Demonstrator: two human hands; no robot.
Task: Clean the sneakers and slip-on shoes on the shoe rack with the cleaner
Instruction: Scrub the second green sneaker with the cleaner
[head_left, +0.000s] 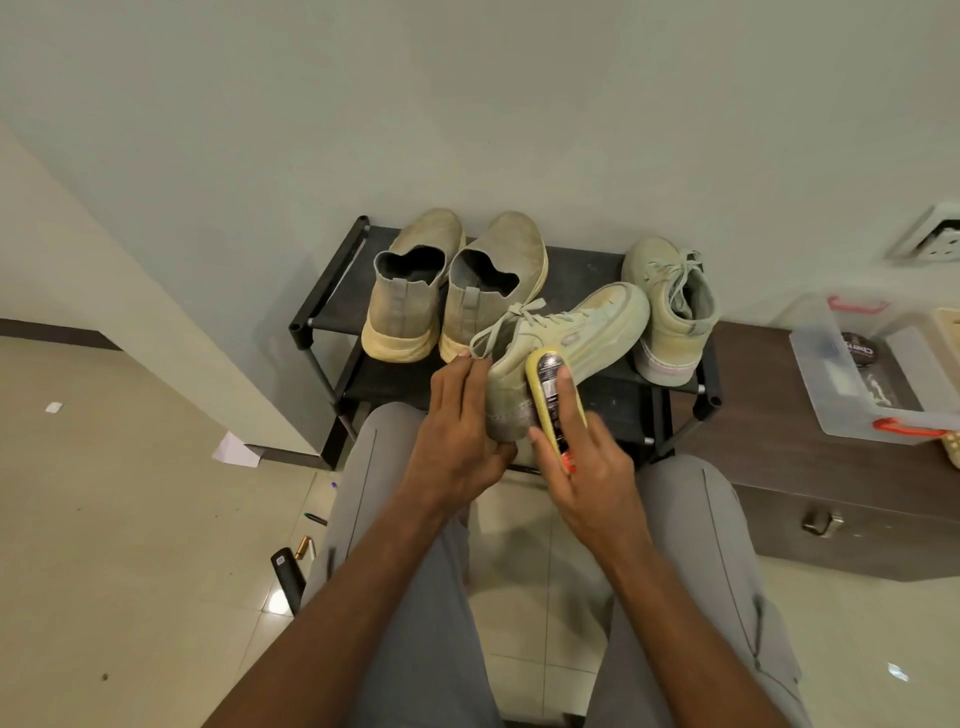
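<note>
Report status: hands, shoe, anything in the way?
Left hand grips the heel of the green sneaker; right hand presses the cleaner on its side. Other sneaker and slip-on shoes sit on the shoe rack. Nothing in the way.

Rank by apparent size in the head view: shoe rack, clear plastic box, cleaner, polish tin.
1. shoe rack
2. clear plastic box
3. cleaner, though nearer the camera
4. polish tin

pale green sneaker (566, 338), yellow cleaner (553, 400), black rack (322, 312)
</note>
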